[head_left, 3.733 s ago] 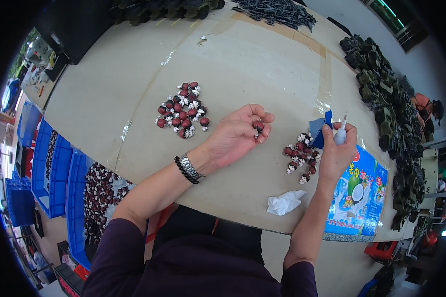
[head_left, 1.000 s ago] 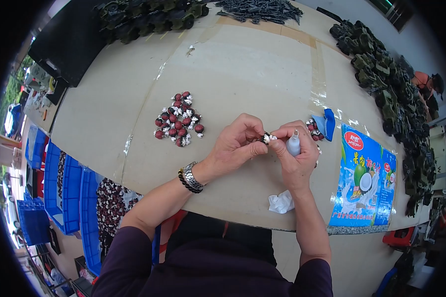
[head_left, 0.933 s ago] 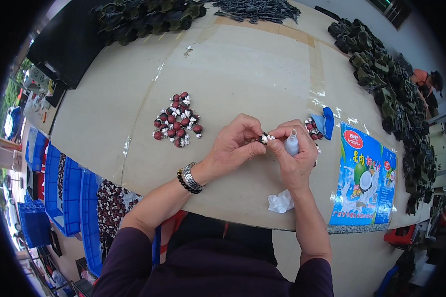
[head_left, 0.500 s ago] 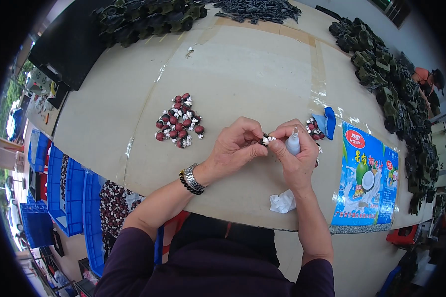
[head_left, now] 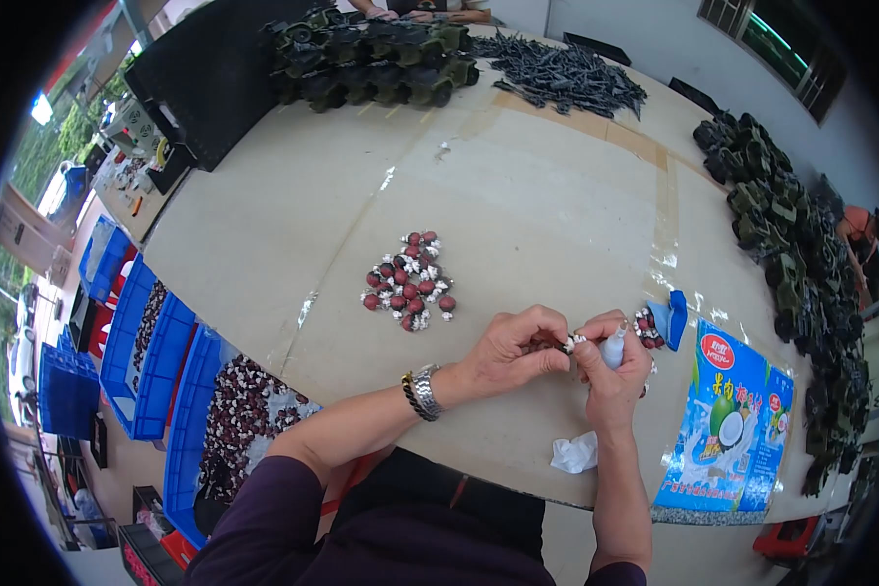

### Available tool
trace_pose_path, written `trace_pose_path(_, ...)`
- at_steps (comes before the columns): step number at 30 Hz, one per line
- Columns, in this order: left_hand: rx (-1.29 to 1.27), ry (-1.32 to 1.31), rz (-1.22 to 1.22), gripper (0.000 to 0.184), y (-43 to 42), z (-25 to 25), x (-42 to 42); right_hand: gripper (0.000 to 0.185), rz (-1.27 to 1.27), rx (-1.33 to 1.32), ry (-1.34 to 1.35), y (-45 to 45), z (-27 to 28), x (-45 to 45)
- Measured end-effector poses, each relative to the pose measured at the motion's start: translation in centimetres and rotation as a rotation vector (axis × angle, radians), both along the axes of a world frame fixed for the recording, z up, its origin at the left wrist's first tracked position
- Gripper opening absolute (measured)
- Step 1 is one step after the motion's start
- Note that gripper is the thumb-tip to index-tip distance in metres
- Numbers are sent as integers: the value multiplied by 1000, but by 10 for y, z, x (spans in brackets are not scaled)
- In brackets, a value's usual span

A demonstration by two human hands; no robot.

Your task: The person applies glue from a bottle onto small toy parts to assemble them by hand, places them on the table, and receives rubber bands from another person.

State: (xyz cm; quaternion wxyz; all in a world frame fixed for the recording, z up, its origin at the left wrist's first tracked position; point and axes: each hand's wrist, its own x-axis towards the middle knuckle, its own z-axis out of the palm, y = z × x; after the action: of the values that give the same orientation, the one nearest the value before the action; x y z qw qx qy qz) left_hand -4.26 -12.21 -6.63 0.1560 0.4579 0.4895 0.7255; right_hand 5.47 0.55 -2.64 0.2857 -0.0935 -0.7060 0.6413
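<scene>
Presently pinched: a small dark-and-white piece, left of the blue printed sheet, where both sets of fingertips meet; its dark side is mostly hidden.
Left hand: thumb and forefinger pinch the piece from its left, the remaining fingers curled.
Right hand: thumb and forefinger pinch the white side; a squeeze bottle is also gripped here, nozzle up, left of the sheet.
Small pile: red-and-white balls near the sheet's far left corner, partly covered by a blue scrap.
Larger pile: similar red, black and white pieces, well left of the sheet.
Tissue: white crumpled tissue, near the sheet's left edge.
Table: beige tabletop with taped seams, running under the sheet and far beyond it.
Toy vehicles: a dark green row to the sheet's right; a stack far beyond, leftward.
Heap: thin dark grey parts, well beyond the sheet.
Bins: blue bin far left of the sheet, filled with small pieces.
Room: a person in orange beyond the right-hand row; pale wall behind.
</scene>
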Motion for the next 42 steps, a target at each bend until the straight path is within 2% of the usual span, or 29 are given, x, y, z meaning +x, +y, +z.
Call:
trace_pose_path(3, -17, 47, -15, 23, 0, 0, -2, 6, 27, -111, -58, -1, 2, 1)
trace_pose_path(5, -24, -156, -26, 23, 0, 3, 3, 11, 26, -188, -103, 2, 1, 1)
trace_pose_path(6, -20, -167, -59, 23, -1, 3, 6, 23, 55, -222, -95, 6, 0, 0)
trace_pose_path(7, -44, -201, -39, 23, -4, 5, 5, 23, 17, -210, -95, 9, 1, 0)
trace_pose_path(9, -54, -221, -53, 24, -1, 6, 0, 34, 58, -438, -46, 13, 7, -3)
trace_pose_path(10, -51, -221, -76, 24, -2, 4, 1, 44, 99, -453, -72, 18, 6, -4)
trace_pose_path(14, -63, -154, -89, 24, -1, 2, 3, 56, 130, -470, -30, 20, 4, -5)
trace_pose_path(18, -69, -98, -97, 25, -1, -1, 0, 47, 175, -444, -21, 18, 7, -3)
trace_pose_path(21, -125, -213, -88, 22, -5, 4, 1, 42, 155, -369, -24, 12, 4, -1)
trace_pose_path(24, -79, -220, -100, 21, -3, 11, 1, 35, 195, -300, 37, 7, 2, 0)
trace_pose_path(31, -27, -228, -131, 22, -4, 8, 0, 33, 219, -197, 56, 3, -5, 1)
trace_pose_path(35, -58, -202, -124, 21, -4, 7, 0, 34, 212, -256, 33, 1, -4, 3)
trace_pose_path(42, -61, -173, -153, 25, -4, 6, 1, 32, 156, -194, 49, 0, -4, 3)
